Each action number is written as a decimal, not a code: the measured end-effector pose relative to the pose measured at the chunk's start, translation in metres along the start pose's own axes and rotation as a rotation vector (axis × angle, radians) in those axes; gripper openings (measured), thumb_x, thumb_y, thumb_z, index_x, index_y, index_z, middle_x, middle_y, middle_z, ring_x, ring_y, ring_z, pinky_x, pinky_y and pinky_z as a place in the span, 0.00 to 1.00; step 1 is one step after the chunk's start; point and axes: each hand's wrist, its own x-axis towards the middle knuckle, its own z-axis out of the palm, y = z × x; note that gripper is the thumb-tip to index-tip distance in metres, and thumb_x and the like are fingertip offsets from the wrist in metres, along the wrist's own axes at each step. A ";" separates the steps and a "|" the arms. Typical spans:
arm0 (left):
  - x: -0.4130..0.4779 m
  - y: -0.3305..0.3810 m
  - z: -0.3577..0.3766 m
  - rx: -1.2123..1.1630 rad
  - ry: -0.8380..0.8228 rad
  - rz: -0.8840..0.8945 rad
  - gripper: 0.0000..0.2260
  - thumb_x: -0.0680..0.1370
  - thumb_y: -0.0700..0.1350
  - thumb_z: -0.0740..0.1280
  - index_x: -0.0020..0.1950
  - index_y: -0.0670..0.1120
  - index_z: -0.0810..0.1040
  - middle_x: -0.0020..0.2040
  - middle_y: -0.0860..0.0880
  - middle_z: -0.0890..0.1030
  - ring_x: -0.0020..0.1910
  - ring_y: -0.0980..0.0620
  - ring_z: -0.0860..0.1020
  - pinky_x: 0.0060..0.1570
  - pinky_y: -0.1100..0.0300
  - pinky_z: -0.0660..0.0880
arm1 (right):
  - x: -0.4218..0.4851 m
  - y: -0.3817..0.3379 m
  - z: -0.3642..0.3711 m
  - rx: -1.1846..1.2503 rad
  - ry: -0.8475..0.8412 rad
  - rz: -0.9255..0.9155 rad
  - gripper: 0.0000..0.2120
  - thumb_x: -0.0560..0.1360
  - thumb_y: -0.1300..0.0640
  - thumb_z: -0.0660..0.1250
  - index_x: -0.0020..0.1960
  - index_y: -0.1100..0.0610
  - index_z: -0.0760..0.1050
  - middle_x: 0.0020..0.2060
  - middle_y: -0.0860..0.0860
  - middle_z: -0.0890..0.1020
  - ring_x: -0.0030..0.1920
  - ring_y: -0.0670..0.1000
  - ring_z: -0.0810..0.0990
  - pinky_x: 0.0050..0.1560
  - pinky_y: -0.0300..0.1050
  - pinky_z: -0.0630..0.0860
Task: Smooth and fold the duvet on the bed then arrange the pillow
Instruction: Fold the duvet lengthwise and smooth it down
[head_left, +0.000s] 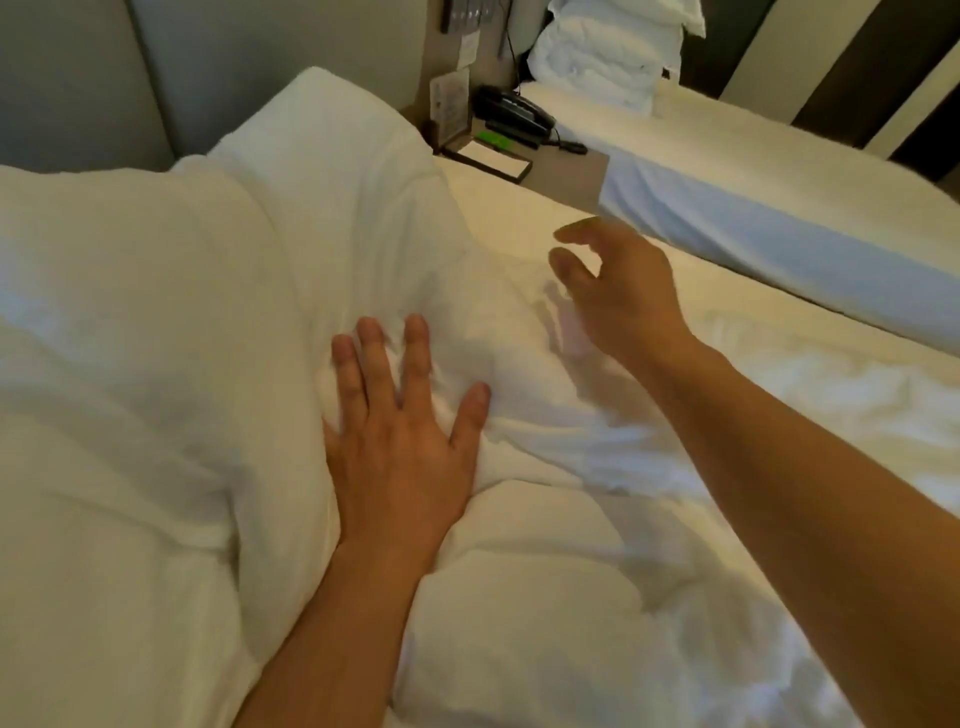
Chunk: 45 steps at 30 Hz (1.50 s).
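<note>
While the left hand (400, 441) lay flat on the duvet (545, 571) with its fingers spread and pressed into the white cloth, the right hand (618, 291) hovered just above the duvet, empty, its fingers loosely curled and apart as if about to take hold of a fold. In the head view, the only one given, the duvet was heaped and creased across the bed (524, 202); a deep crease ran from under the left hand toward the right forearm. The pillow (317, 135) sat beyond the left hand, at the headboard end, partly overlapped by a fold of the duvet. Farther past the pillow a bedside table (566, 171) carried a telephone (514, 111), and a second bed (753, 171) stood beyond the right hand.

The step in hand appeared to be smoothing. To do it well, the left hand would best stay as an anchor, palm pressing down, while the right hand settled flat on the ridge near it and swept outward, away from the left hand, toward the bed's far edge. Long, even strokes would suit soft filling better than short pats. Pinching the cover alone might drag it off the filling and leave fresh wrinkles.
</note>
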 end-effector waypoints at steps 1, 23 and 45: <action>0.000 -0.001 0.001 0.010 0.007 0.008 0.36 0.79 0.72 0.41 0.84 0.59 0.41 0.86 0.49 0.43 0.84 0.47 0.42 0.75 0.43 0.39 | 0.019 0.006 0.016 -0.006 -0.118 0.024 0.16 0.83 0.45 0.65 0.69 0.47 0.79 0.70 0.49 0.80 0.71 0.55 0.76 0.70 0.55 0.70; 0.002 0.004 0.000 0.141 -0.033 0.040 0.40 0.80 0.71 0.47 0.84 0.48 0.58 0.84 0.38 0.55 0.84 0.40 0.52 0.75 0.42 0.38 | 0.107 -0.032 0.045 0.224 0.016 0.059 0.29 0.83 0.33 0.53 0.74 0.49 0.73 0.68 0.48 0.78 0.67 0.53 0.76 0.73 0.57 0.69; 0.002 0.003 0.012 0.123 0.039 0.048 0.35 0.82 0.64 0.47 0.85 0.47 0.55 0.84 0.35 0.51 0.84 0.37 0.49 0.73 0.46 0.24 | -0.042 0.018 0.092 -0.401 -0.424 0.130 0.33 0.76 0.22 0.42 0.77 0.24 0.34 0.83 0.43 0.33 0.83 0.59 0.31 0.76 0.76 0.33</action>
